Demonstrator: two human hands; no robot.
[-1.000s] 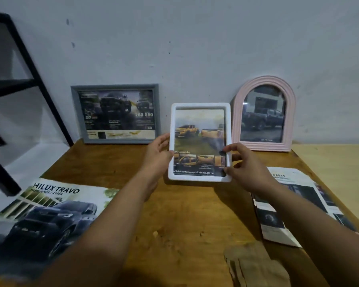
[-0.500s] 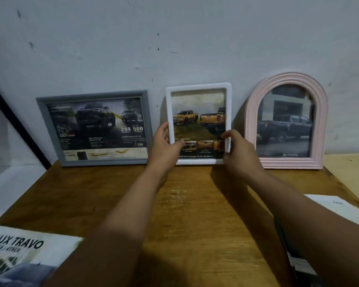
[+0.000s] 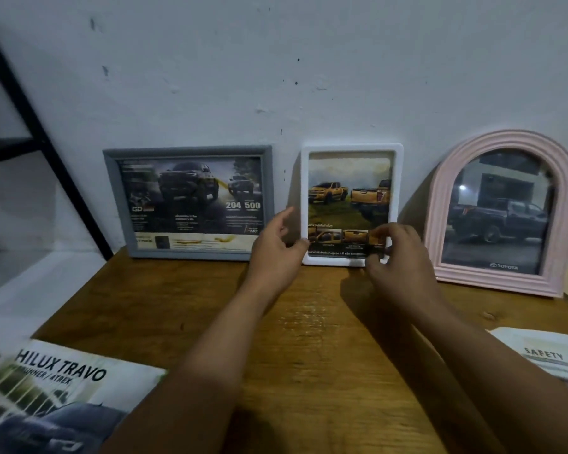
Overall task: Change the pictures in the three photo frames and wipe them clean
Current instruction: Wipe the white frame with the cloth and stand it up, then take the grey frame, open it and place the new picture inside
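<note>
Three photo frames lean on the wall at the back of the wooden table point(image 3: 309, 339). A grey frame point(image 3: 187, 203) with a dark truck advert stands on the left. The white frame point(image 3: 351, 204) with yellow pickups is in the middle, and a pink arched frame point(image 3: 502, 214) with a dark pickup is on the right. My left hand point(image 3: 276, 247) is at the white frame's lower left edge, fingers spread, only the thumb tip touching it. My right hand point(image 3: 397, 253) curls over the frame's lower right corner and hides it.
A "Hilux Travo" brochure point(image 3: 53, 398) lies at the table's front left. A "Safety" leaflet point(image 3: 548, 355) lies at the right edge. A black metal rack point(image 3: 36, 132) stands to the left, beside the table.
The white frame went from being held over the table to standing against the wall between the other two. My left fingers have loosened from its edge. The view has moved closer.
</note>
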